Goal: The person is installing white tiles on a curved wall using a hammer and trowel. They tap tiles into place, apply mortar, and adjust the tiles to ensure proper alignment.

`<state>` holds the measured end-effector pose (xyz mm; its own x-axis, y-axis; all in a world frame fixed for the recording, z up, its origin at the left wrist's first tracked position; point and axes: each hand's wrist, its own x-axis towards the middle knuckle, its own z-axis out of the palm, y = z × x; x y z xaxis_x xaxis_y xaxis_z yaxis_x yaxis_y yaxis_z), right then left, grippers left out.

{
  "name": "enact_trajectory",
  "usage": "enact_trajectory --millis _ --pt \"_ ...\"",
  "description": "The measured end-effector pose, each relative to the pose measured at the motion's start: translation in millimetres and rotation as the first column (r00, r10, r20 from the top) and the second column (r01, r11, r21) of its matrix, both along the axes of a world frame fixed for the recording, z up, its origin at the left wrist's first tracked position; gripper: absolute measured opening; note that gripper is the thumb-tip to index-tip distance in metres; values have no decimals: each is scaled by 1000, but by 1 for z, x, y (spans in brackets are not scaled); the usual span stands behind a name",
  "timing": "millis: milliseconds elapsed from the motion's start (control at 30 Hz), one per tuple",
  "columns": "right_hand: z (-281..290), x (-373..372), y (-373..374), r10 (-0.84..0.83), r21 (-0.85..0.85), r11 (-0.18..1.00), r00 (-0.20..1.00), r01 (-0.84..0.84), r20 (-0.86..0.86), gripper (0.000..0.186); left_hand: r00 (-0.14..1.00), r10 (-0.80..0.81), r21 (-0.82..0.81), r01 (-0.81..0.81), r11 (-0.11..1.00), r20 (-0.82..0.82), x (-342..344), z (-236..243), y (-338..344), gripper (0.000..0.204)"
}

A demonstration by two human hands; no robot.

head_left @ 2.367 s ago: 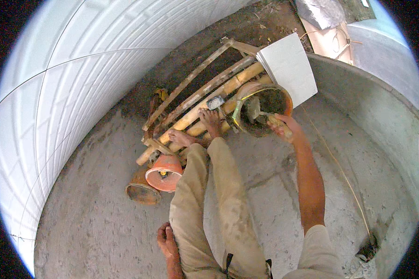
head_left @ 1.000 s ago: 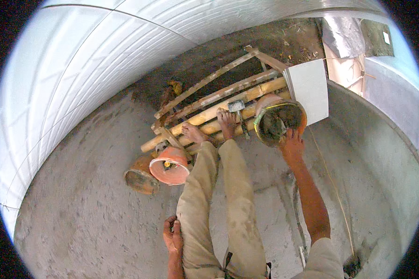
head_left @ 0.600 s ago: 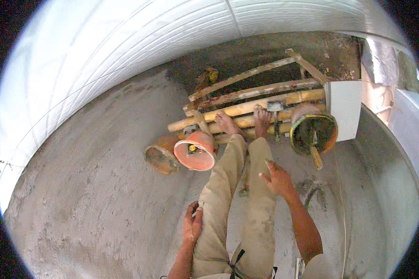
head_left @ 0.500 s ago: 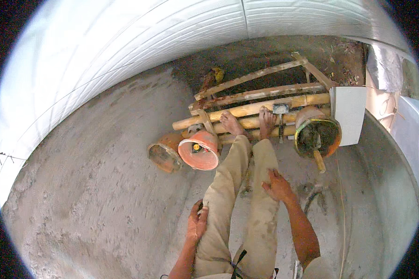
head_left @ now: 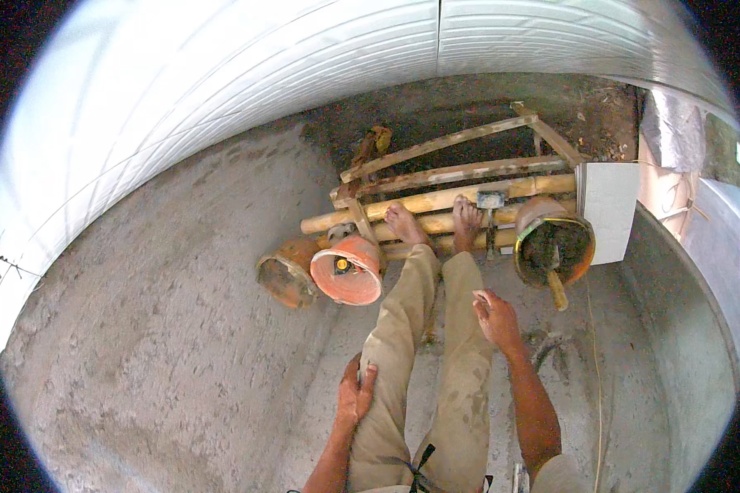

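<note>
My left hand (head_left: 356, 396) lies against the outer side of my left trouser leg (head_left: 392, 349), thumb apart from the fingers and nothing in it. Beside my right knee, my right hand (head_left: 497, 320) is raised with loosely bent fingers that stand apart; no object shows in it. The nearest thing ahead of it is a bucket (head_left: 588, 259) holding dark wet mix, with a wooden-handled trowel (head_left: 556, 283) standing in it. A hammer (head_left: 491, 201) rests across the bamboo poles (head_left: 440, 197) next to my bare right foot (head_left: 466, 215).
An orange bucket (head_left: 345, 287) with a yellow item inside and a dirty bucket (head_left: 281, 279) stand left of my feet. White panels (head_left: 608, 209) lean at the right. A wooden frame (head_left: 460, 168) lies beyond the poles. A thin cord (head_left: 594, 361) runs along the grey concrete floor (head_left: 156, 345).
My right hand has lifted off my right trouser leg and shifted slightly outward, its fingers more bent. My left hand stays on my leg. The view has tilted slightly.
</note>
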<state>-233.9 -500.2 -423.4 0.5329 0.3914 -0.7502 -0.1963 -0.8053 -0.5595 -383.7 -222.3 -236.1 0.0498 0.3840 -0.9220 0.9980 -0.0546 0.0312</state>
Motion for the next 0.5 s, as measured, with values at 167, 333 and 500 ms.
enact_trajectory --millis 167,333,500 --pt "14 -6 11 -47 -15 999 998 47 -30 26 997 -11 43 7 999 81 -18 -4 -6 61" --pt "32 3 18 -90 6 996 996 91 -22 22 984 -150 98 140 985 96 -2 2 -5 61" --pt "17 9 21 -109 11 994 994 109 -3 22 986 -88 117 71 991 142 -12 -3 -9 59"
